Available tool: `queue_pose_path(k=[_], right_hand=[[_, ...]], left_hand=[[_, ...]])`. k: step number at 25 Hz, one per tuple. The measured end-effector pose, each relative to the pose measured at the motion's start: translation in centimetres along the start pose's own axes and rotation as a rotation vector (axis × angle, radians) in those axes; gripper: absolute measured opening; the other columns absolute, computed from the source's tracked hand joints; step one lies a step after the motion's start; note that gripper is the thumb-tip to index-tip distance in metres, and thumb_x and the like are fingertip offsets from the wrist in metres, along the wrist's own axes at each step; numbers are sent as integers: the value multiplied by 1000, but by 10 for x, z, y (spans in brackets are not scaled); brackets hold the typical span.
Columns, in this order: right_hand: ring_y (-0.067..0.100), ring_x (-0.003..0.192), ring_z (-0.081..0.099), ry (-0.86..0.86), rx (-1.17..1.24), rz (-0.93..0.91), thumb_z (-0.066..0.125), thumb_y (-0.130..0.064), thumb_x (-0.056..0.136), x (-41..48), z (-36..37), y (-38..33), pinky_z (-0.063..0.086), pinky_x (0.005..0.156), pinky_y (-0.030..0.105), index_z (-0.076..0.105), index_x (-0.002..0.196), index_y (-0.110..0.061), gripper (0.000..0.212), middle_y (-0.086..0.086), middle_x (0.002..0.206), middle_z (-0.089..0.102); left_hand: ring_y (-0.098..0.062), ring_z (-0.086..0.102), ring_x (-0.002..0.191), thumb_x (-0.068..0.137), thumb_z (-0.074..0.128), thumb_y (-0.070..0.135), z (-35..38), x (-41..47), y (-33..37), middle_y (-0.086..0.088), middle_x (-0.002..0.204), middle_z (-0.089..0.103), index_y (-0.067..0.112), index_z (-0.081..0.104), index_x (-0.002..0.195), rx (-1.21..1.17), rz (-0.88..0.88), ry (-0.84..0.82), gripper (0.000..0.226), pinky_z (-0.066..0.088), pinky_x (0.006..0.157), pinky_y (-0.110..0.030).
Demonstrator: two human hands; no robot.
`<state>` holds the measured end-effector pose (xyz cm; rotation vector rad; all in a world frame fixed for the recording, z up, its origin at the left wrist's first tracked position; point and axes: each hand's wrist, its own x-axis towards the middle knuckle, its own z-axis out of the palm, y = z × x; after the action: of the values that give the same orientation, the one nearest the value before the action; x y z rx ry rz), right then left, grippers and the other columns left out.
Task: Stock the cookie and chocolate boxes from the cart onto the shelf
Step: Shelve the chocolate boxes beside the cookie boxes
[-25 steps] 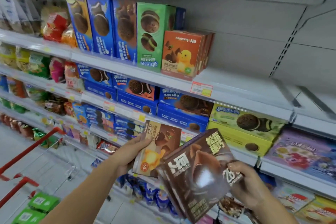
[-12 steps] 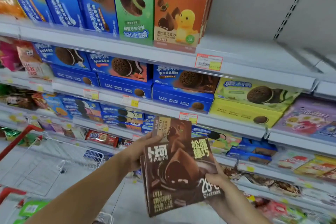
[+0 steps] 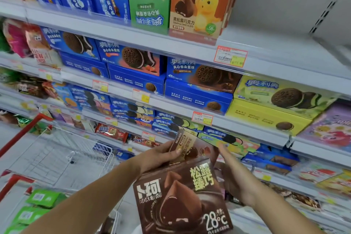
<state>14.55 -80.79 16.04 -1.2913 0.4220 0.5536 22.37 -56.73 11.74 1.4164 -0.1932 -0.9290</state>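
Note:
My left hand (image 3: pixel 161 156) grips a tan-and-brown chocolate box (image 3: pixel 190 148) by its left edge, thumb on the front. Just below it, a dark brown chocolate box (image 3: pixel 180 197) marked "28°C" is tilted toward me. My right hand (image 3: pixel 235 178) is behind this box's right side and holds it; its fingers reach up beside the tan box and are partly hidden. Matching orange boxes with a yellow duck (image 3: pixel 197 5) stand on the upper shelf (image 3: pixel 190 45), above both hands.
To the right of the duck boxes the upper shelf is bare (image 3: pixel 281 43). Blue cookie boxes (image 3: pixel 197 85) and yellow-green ones (image 3: pixel 275 104) fill the shelf below. At lower left is the red-framed wire cart (image 3: pixel 62 150), with green packs (image 3: pixel 43 197) beside it.
The view has moved closer to the shelves. The tan box now sits above the dark box instead of behind it, and my right fingers have reached up beside it.

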Motion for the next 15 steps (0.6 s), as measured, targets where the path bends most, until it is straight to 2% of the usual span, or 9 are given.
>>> queue_pose_path(k=[3,4,5,8,9,11,12,13,15], right_hand=[[21,76,72,-5,-22,-13,75,-27,78,10,8,-11,59,65,33,55,124,-3,55,13,88,74],[17,65,70,48,-79,-47,74,-22,78,10,9,-14,57,55,28,57,120,-3,49,10,81,74],[15,63,70,107,-116,-110,75,-24,76,9,8,-18,54,52,26,58,119,-6,49,7,80,75],[16,76,73,297,-202,-319,74,-38,69,-4,-2,-40,53,63,29,60,113,-22,49,-1,91,76],[14,75,73,340,-208,-395,73,-39,71,-10,-6,-51,52,63,28,59,109,-26,43,-3,88,75],[9,69,72,395,-197,-505,72,-37,73,-24,-17,-75,50,60,24,58,103,-29,34,-4,86,73],[9,68,72,405,-188,-569,75,-42,69,-33,-18,-87,51,60,24,58,100,-30,37,-3,87,73],[10,70,72,410,-178,-637,79,-52,60,-39,-23,-97,53,62,25,60,99,-30,48,-2,89,73],[14,79,73,460,-149,-727,82,-68,42,-53,-25,-117,55,67,30,64,100,-28,72,-2,92,74]], left_hand=[[-31,63,113,71,74,55,5,-2,6,-8,124,66,28,48,133,3,3,-21,72,43,104,-52],[-31,62,115,68,76,58,6,-3,7,-7,126,65,29,48,133,19,-4,-31,76,43,105,-51],[-29,61,117,65,76,61,6,-3,6,-7,128,63,30,46,133,51,-14,-58,81,43,105,-49],[-30,59,119,60,78,65,1,-3,0,-8,131,61,25,39,140,51,-139,-181,97,40,108,-47],[-26,65,110,56,79,67,-1,-6,2,-6,121,68,22,43,138,43,-201,-234,100,44,105,-44],[-7,72,73,44,79,73,-1,-12,13,3,81,76,21,62,115,104,-247,-349,91,56,83,-26],[0,69,59,38,77,77,1,-13,18,7,66,73,20,66,103,135,-261,-386,88,55,75,-19],[2,67,55,32,75,81,1,-11,19,10,61,72,19,64,98,179,-281,-382,91,53,76,-17],[1,67,63,29,74,84,0,-4,22,12,69,73,19,59,102,271,-291,-312,99,50,84,-24]])
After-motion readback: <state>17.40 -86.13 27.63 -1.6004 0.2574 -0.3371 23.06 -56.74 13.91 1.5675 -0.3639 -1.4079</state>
